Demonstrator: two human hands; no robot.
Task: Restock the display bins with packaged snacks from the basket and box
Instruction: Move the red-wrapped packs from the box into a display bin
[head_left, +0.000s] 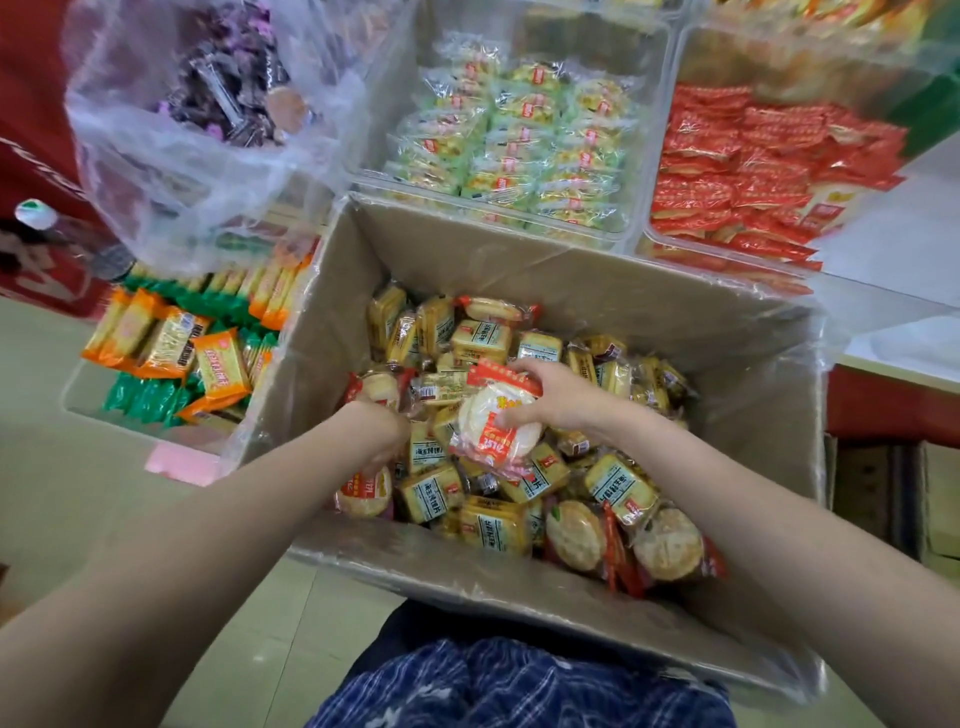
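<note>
A red-and-white rice cracker packet (498, 423) is gripped by the right hand (558, 397), thumb below, fingers over its top edge, just above the cardboard box (571, 270). The left hand (387, 434) is dug among packets; its grip cannot be told. Step judged: sorting red packets out. Next: carrying it to the red-packet bin (748, 171). Counted: two hands, one box, three bins with the green-packet bin (519, 140) and floor bin (171, 358); packets too many to count.

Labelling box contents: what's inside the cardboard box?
The cardboard box holds loose yellow cracker packets and red-trimmed round rice-cracker packets. The right hand grips one round packet; the left hand digs among them. Lower layers and the box floor are covered.
</note>
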